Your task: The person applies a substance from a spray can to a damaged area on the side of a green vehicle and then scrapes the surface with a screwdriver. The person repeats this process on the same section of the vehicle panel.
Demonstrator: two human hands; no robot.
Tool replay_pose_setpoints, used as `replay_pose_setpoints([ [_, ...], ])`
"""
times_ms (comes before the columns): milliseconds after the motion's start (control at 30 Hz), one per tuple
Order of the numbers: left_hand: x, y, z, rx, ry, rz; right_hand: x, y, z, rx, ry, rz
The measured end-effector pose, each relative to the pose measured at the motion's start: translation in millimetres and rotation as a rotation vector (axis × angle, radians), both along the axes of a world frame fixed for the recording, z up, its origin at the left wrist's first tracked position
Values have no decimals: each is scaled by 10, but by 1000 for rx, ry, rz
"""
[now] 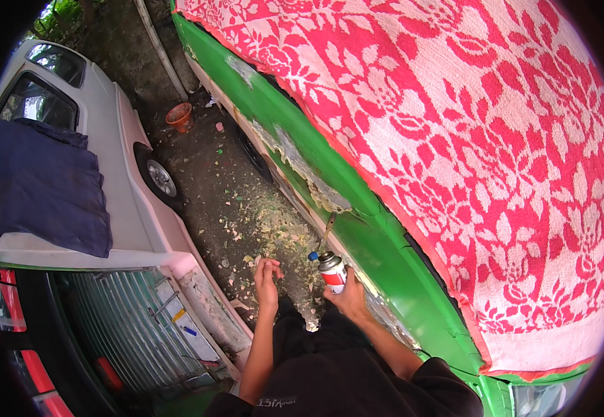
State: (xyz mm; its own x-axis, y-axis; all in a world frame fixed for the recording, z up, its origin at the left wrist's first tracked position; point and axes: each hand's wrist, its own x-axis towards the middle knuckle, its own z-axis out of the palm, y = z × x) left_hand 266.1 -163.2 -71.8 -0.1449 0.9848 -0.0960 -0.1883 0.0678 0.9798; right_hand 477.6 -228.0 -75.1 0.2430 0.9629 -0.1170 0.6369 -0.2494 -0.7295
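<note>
My right hand is wrapped round a red and white gas canister torch. Its blue knob sits beside the canister's silver top, and a thin metal nozzle points away from me, close to the side of a green car. Grey and cream filler shows along that side where the paint is broken away. My left hand hangs in the air left of the torch, fingers loosely stretched and apparently holding nothing. I cannot make out a flame.
A red and pink floral towel drapes over the green car. At left stands a white vehicle with a dark cloth and an open, ribbed cargo bed. Pale chips litter the ground; an orange pot lies farther off.
</note>
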Motion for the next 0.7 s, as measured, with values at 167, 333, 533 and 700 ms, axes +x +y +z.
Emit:
replay_pose_setpoints([
  [167,145,-93,13,-18,12,15,127,-141,-18,142,-6,31],
  [333,209,-150,0,-18,-12,23,181,-177,27,29,70,43],
  [533,188,-171,10,-14,-24,14,151,-212,81,31,82,28],
  [700,145,-141,65,0,1,-12,98,-232,4,56,75,-1],
])
